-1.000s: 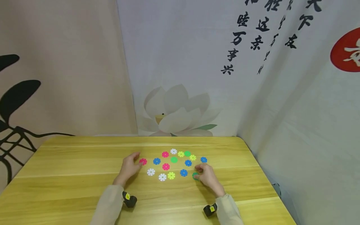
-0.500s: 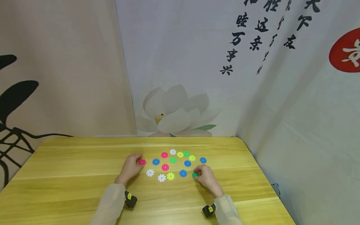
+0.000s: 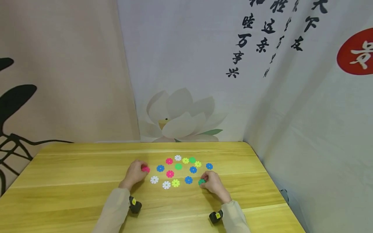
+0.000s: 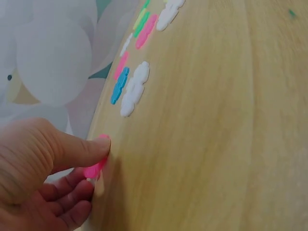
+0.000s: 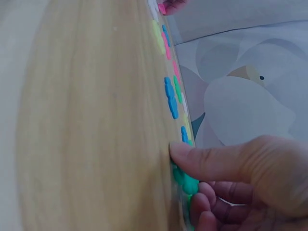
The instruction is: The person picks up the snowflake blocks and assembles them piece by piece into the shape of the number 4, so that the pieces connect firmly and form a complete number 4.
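At the left of the spread, my left hand (image 3: 135, 174) pinches a pink notched, flower-shaped plastic disc (image 3: 146, 169) between thumb and fingers. The left wrist view shows this pink disc (image 4: 95, 169) tilted up, partly covered by the thumb. On the right side my right hand (image 3: 214, 183) pinches a green disc of the same kind (image 3: 201, 182). Its thumb lies across the green disc (image 5: 190, 184) in the right wrist view and hides part of it. Close to the left hand lie a white disc (image 3: 154, 180) and a blue disc (image 3: 160, 168).
Between the hands several more discs lie flat on the wooden table (image 3: 73, 174), among them a yellow disc (image 3: 175, 183), a blue disc (image 3: 188, 180) and a light green disc (image 3: 178, 166). A printed cloth backdrop (image 3: 180, 64) hangs behind the table's far edge.
My left fingers have closed on the pink disc, which now tilts up from the table. My right fingers have drawn together on the green disc. The head view has shifted slightly.
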Available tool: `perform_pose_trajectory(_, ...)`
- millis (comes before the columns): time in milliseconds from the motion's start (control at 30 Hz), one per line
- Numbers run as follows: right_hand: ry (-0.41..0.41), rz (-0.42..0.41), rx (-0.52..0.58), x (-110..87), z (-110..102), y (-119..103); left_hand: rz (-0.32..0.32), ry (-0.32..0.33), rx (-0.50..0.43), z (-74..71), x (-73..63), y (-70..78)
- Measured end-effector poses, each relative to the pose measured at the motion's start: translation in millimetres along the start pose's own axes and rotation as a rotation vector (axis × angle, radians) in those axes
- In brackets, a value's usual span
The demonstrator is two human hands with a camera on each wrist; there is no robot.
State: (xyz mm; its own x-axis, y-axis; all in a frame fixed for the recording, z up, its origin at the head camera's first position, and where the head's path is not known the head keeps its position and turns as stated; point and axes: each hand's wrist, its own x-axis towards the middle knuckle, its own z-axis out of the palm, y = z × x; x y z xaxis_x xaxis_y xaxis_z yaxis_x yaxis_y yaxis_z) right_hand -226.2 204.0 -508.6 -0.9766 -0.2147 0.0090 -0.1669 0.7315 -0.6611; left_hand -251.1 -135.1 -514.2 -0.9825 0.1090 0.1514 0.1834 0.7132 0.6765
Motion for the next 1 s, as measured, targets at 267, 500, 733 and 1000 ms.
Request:
perform_pose_trajectory(267, -0.015, -0.027, 0.065, -3.7, -4, 2, 0.016, 0.067, -0.098, 2.4, -4.6, -3.8)
perform_pose_trajectory(500, -0.01, -0.068, 0.147, -7.9, -10, 4, -0.016, 0.094, -0.186, 3.5, -6.1, -6.6)
perform_pose_trajectory(733, 0.018, -0.073, 0.164, -11.1, -13, 4, -0.102, 0.099, -0.22, 2.3, -10.9, -6.9)
perform_pose_trajectory(1000, 0.066, -0.091, 0.24, -12.0, -11, -13, -0.283, 0.05, -0.471, -2.5, -20.1, 12.1)
